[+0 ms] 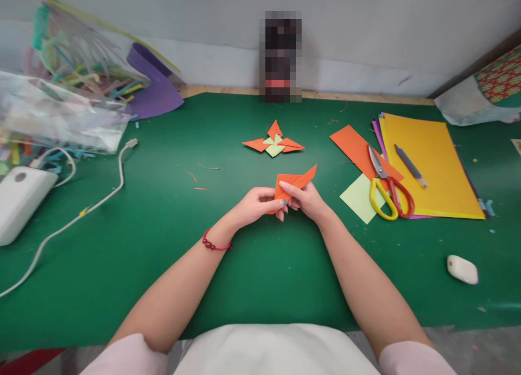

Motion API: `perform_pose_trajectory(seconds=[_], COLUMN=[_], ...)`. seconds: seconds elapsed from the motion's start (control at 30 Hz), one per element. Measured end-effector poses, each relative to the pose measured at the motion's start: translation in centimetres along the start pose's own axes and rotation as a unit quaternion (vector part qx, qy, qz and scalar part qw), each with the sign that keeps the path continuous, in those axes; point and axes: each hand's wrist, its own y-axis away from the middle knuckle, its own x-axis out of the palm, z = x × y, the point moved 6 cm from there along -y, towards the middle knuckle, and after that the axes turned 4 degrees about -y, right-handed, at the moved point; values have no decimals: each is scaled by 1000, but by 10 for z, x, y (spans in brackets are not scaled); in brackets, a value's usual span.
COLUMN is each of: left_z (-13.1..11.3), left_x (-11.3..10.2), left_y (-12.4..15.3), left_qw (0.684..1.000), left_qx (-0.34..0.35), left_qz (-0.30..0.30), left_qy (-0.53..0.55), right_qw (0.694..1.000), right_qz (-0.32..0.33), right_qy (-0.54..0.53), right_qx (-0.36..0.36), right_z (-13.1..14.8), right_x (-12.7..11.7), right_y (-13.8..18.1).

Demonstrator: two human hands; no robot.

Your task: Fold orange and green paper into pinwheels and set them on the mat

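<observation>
Between my two hands is a piece of orange paper, partly folded, with one pointed strip sticking out to the upper right. My left hand pinches its lower left part, thumb on top. My right hand grips the right side, its thumb pressed across the paper's face. Fingers cover the lower part of the folds. Just beyond my hands lies a folded paper figure with a pale green centre and three orange points.
On the right, scissors lie over an orange strip and a light green sheet. A grey cutter rests on yellow sheets. A white case sits nearer. At left are a power bank, cable and plastic bag.
</observation>
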Motion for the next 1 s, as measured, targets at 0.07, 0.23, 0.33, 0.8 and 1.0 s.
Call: perform_pose_trajectory(seconds=[0.07, 0.23, 0.33, 0.8, 1.0], left_z=[0, 0, 1, -3, -1], left_x=[0, 1, 1, 5, 5], left_y=[0, 0, 0, 1, 1], left_qw=[1000, 1000, 999, 994, 991], left_qx=[4, 5, 4, 31, 37], left_qz=[1, 12, 18, 60, 68], left_qy=[-1, -25, -34, -90, -107], right_qw=[1000, 1000, 1000, 1000, 999], right_qz=[-6, -8, -7, 4, -2], right_qy=[2, 10, 8, 17, 35], right_qx=[4, 14, 16, 26, 39], right_z=[1, 3, 4, 5, 4], right_x=[0, 0, 1, 5, 4], right_y=[0, 0, 0, 2, 2])
